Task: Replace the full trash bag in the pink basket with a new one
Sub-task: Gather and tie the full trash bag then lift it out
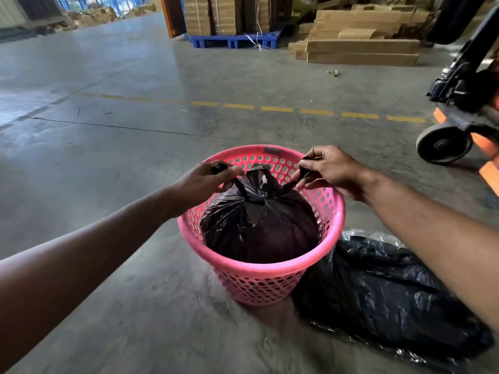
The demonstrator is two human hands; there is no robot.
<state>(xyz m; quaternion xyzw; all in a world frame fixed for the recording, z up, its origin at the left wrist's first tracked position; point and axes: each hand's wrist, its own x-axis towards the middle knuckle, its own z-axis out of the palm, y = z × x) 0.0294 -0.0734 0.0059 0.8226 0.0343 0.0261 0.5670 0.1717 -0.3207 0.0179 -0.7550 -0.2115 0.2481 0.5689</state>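
Observation:
A pink perforated basket point(272, 282) stands on the concrete floor in front of me. Inside it sits a full black trash bag point(259, 230), its neck gathered into a knot at the top. My left hand point(205, 182) grips one twisted tail of the bag above the basket's left rim. My right hand point(326, 168) grips the other tail above the right rim. Both tails are stretched outward from the knot. A flat, unfilled black bag point(388, 295) lies on the floor just right of the basket.
A pallet jack point(459, 122) with orange forks and a grey wheel stands to the right. Stacked cardboard boxes point(361, 39) and a blue pallet point(235, 40) line the far side. A dashed yellow line point(275, 108) crosses the floor.

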